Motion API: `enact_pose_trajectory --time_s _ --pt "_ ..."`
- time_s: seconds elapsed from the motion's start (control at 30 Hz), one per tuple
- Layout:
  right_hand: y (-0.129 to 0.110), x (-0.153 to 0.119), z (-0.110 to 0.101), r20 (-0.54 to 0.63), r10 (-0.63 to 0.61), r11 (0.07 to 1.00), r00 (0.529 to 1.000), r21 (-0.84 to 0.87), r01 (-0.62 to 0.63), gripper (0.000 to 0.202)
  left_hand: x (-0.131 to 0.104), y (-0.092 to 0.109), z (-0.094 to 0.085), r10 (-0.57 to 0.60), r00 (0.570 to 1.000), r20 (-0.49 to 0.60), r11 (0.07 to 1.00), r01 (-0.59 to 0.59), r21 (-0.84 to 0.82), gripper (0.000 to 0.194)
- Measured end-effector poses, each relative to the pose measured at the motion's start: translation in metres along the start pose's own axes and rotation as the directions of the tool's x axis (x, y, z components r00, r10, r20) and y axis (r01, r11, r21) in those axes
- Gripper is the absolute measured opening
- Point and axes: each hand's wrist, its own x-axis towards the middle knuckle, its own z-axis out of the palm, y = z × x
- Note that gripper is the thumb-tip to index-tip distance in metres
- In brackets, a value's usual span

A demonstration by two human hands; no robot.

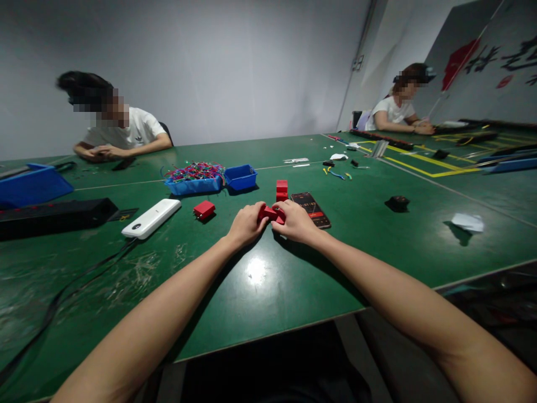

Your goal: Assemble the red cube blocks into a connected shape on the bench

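My left hand [248, 224] is closed around one end of a small red block-shaped piece [269, 213] just above or on the green table. My right hand [296, 220] pinches the red at the other end, with thumb and fingers bent. Whether the hands hold one piece or two touching ones, I cannot tell, since fingers cover much of it. Right behind the hands stands another red block [282, 189]. A phone [312, 209] with a lit timer screen lies beside my right hand. Left of my left hand rests a red boxy piece [204, 210] with small metal prongs.
A blue tray of coloured wires [195, 183] and a blue bin [240, 178] stand beyond my left hand. A white power bank [151, 218] with a cable lies left. A black piece [397, 203] sits right. Two people [140, 126] sit across the table [251, 302].
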Motion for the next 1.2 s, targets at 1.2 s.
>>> enact_pose_trajectory --time_s 1.2 --pt "-0.008 0.001 -0.005 0.116 0.057 0.943 0.992 0.321 -0.092 0.018 -0.001 0.003 -0.002 0.073 0.937 -0.342 0.997 -0.078 -0.001 0.029"
